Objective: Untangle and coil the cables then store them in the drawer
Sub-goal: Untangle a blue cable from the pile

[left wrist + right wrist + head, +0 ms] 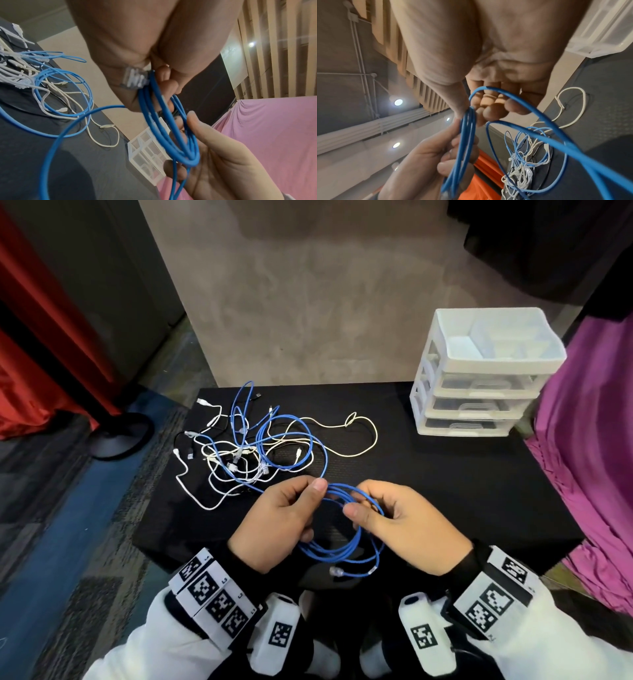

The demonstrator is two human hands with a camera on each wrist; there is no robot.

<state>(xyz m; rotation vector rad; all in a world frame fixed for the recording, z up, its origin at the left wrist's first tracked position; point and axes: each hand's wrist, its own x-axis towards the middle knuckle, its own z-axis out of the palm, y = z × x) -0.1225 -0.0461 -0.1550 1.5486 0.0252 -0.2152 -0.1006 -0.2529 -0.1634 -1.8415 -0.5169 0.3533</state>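
Both hands hover just above the near edge of the black worktop point(445, 474), sharing one blue ethernet cable point(342, 553) that is partly wound into a coil. The left hand point(277, 522) has its thumb and fingers curled round the left side of the loops — its grip is closed on the bundle, and from the left wrist view a clear plug point(135, 79) sits pressed against the palm. The right hand point(407, 529) pinches the right side of the same coil between thumb and fingertips. A second clear plug point(337, 571) dangles below the coil, by the worktop's front edge. From the top of the coil a loose stretch of blue runs back into the tangle of white and blue cables point(239, 450) lying on the left half of the worktop. One cream cable point(363, 436) trails out to the right of that heap. At the far right corner stands a white plastic drawer unit point(479, 374) — three drawers, all pushed in, with an open divided tray on top.
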